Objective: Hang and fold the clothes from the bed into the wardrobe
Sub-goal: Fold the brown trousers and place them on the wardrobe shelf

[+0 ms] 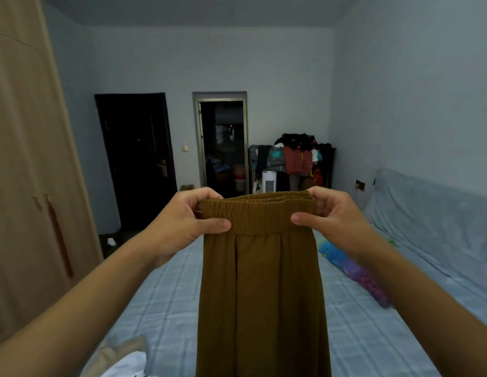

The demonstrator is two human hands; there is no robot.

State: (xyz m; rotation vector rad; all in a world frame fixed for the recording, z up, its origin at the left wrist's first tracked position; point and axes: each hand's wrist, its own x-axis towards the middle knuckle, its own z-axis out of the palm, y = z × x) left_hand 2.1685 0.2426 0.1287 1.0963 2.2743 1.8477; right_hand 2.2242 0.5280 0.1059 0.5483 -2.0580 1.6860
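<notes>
Brown trousers (pixel 261 281) — both hands pinch waistband.

Ahead of you, beyond your grips, a dark closed door (pixel 135 159) stands left of an open doorway (pixel 223 142). Right of that doorway a rack piled with clothes (pixel 296 159) has a white slotted appliance (pixel 269 181) before it. A colourful bolster (pixel 353 270) lies just right of your right grip.
</notes>
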